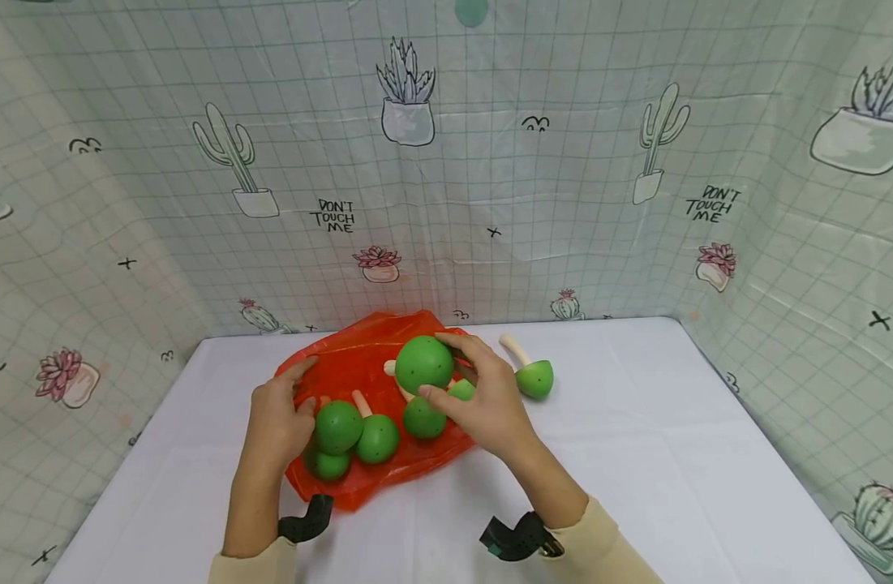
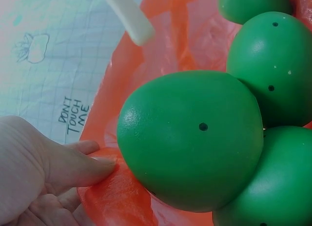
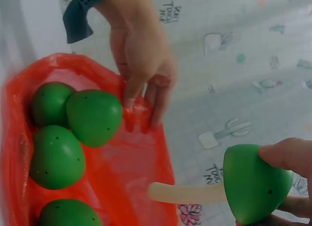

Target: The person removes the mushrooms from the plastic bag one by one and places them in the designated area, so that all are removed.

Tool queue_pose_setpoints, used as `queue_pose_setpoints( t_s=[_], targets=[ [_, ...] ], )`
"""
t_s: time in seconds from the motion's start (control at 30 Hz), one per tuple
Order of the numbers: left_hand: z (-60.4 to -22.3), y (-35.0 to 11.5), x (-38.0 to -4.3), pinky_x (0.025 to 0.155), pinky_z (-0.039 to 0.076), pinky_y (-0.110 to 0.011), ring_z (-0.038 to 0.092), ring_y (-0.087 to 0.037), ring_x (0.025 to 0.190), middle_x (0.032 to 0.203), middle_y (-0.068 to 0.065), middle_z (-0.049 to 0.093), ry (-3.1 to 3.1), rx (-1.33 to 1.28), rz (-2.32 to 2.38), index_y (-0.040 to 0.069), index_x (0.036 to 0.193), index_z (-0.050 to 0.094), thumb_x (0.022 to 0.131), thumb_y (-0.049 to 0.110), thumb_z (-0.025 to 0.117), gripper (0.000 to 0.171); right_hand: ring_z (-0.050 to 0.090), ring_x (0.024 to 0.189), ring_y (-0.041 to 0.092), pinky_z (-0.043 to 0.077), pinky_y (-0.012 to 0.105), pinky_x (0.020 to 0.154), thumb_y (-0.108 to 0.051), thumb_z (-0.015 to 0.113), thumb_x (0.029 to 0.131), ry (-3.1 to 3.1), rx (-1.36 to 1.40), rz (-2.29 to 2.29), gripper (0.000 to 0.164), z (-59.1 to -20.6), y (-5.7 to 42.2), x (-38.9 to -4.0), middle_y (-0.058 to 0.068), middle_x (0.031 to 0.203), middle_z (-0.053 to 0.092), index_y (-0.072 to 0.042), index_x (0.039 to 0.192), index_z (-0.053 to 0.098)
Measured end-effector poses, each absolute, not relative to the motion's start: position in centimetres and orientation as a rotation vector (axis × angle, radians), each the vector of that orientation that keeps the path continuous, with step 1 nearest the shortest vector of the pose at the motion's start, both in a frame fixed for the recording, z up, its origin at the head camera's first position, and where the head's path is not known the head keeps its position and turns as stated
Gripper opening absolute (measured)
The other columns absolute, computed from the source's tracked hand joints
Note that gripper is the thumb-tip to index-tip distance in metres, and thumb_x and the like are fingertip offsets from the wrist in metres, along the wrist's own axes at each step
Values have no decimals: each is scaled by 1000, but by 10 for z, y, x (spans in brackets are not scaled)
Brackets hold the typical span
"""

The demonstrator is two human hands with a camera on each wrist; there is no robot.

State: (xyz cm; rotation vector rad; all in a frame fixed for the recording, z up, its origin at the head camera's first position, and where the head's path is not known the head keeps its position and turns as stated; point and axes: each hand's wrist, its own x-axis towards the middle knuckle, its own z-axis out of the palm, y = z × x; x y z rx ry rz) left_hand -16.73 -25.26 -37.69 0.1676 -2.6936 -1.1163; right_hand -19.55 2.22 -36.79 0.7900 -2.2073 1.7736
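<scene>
My right hand (image 1: 495, 405) grips the green, black-dotted cap of a toy mushroom (image 1: 422, 363) above a red plastic bag (image 1: 351, 365). In the right wrist view, the pale stem (image 3: 187, 193) of that mushroom points toward the bag. At the bag's left side, my left hand (image 1: 276, 418) pinches its edge between thumb and fingers, as the left wrist view shows near the bag's red film (image 2: 122, 192). Several more green mushrooms lie on the bag, among them one mushroom (image 1: 338, 427) close to the left thumb. Their stems are partly hidden.
One more toy mushroom (image 1: 535, 379) lies on the white tabletop (image 1: 636, 454), right of the bag, its stem toward the back. A patterned curtain (image 1: 446, 186) with cactus drawings hangs behind and at both sides. Each wrist wears a black mount (image 1: 517, 535).
</scene>
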Motion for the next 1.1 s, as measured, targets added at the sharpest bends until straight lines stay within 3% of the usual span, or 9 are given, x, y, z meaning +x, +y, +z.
queue_pose_setpoints(
  t_s=[0.33,0.63,0.9,1.1],
  targets=[
    [-376,-252,-167,109,46,-63,53,-51,133,146,-31,55,-2697,177,-1112,-1,154,50,97,-10,61,59,60,129,30,52,32,107,2,84,85,-2098,778,1813,62,-357,43,-200,14,139,61,4,142,57],
    [-376,-252,-166,108,47,-63,53,-50,132,147,-31,55,-2696,183,-1132,0,154,49,97,-10,60,59,59,131,26,49,28,109,3,82,87,-2055,673,1832,61,-350,61,-204,13,140,61,4,142,56],
    [-376,-252,-167,108,47,-62,53,-50,132,147,-31,55,-2698,187,-1133,0,155,49,97,-11,60,60,59,133,27,51,27,106,4,82,86,-2044,547,1823,63,-355,83,-217,15,143,58,4,143,55],
    [-375,-251,-166,108,47,-62,52,-50,133,148,-31,54,-2706,201,-1154,1,156,48,98,-9,60,60,55,137,26,46,27,111,7,81,86,-2032,435,1825,64,-363,102,-231,17,145,55,8,143,54]
  ],
)
